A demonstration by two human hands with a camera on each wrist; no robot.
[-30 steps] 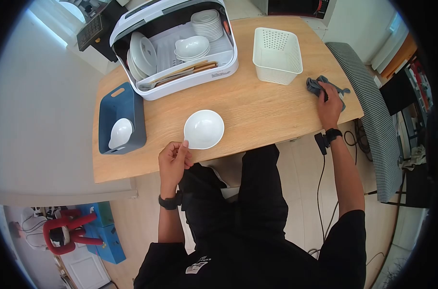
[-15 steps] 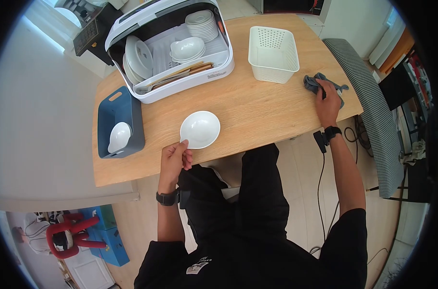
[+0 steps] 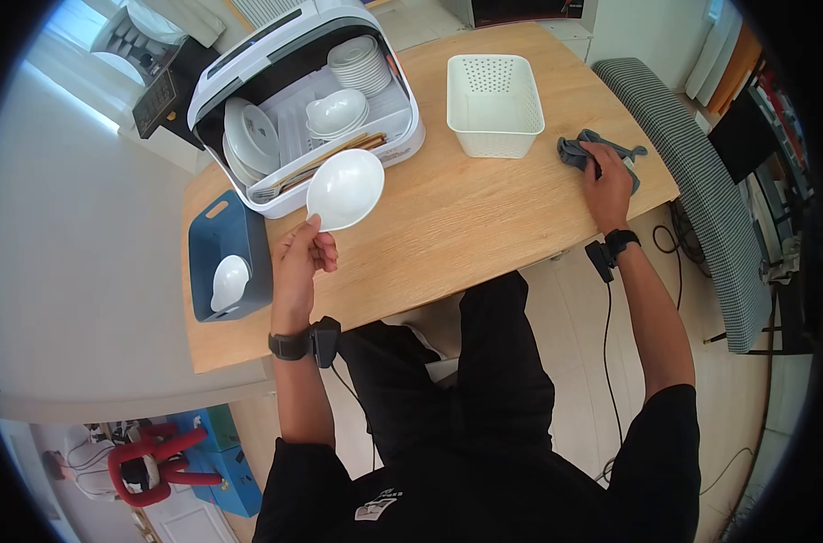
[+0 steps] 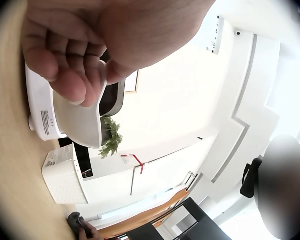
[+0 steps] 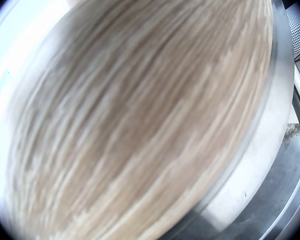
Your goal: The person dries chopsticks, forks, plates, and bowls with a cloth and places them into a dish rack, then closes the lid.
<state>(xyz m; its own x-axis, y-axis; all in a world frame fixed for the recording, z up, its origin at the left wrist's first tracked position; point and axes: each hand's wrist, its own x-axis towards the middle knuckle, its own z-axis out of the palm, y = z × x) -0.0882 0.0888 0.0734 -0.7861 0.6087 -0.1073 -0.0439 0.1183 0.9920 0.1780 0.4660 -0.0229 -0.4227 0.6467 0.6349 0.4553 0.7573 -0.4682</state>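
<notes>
My left hand (image 3: 297, 262) pinches a white bowl (image 3: 345, 190) at its rim between thumb and fingers. The bowl is raised and tilted, overlapping the front of the dish rack in the head view; in the left wrist view, the bowl (image 4: 79, 122) appears side-on below the curled fingers. At the table's right end, my right hand (image 3: 608, 188) grips a crumpled grey cloth (image 3: 571, 152) lying on the tabletop. In the right wrist view only blurred wood grain of the table (image 5: 140, 120) and its edge show; hand and cloth are out of that view.
A white lidded dish rack (image 3: 401, 147) stands at the back left with plates, stacked bowls and wooden-handled cutlery. Left of it, a blue bin (image 3: 259, 271) holds a white bowl (image 3: 231, 279). A white perforated basket (image 3: 495, 145) stands at the back. A checked bench (image 3: 674, 163) adjoins the right.
My left hand has lifted the white bowl from near the table's front edge and carried it away from me and leftward, toward the dish rack. My right hand stays on the cloth.
</notes>
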